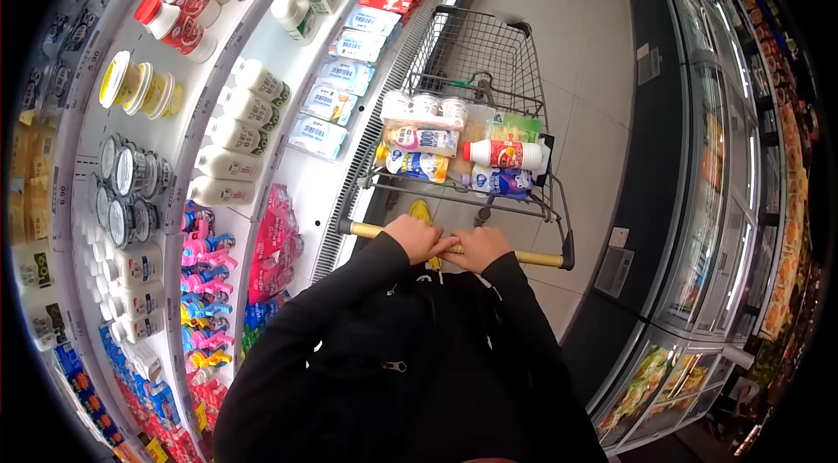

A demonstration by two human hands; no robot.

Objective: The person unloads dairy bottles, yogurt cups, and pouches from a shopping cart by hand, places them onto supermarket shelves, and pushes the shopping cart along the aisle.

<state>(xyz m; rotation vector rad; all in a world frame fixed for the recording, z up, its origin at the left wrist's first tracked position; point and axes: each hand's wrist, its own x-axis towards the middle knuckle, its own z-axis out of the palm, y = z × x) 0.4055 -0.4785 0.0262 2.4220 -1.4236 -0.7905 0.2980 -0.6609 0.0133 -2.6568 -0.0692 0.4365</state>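
Observation:
Both of my hands rest side by side on the yellow handlebar of a shopping cart (543, 259). My left hand (414, 239) is wrapped over the bar left of its middle, and my right hand (477, 248) grips it just beside, the fingers of the two touching. In the near part of the cart lie a white bottle with a red cap (504, 154), a pale bottle with a printed label (422, 140), a yellow-and-white pack (415, 165), a purple-blue pack (501, 182), a green pack (517, 128) and a pack of white tubs (424, 107). Bare wire shows in the cart's far part.
On the left, a lit dairy shelf (301, 201) holds bottles, tubs and cartons, close to the cart's side. Glass-fronted freezer cabinets (698, 227) line the right. A tiled floor (576, 35) runs ahead between them. A yellow shoe (420, 209) shows under the cart.

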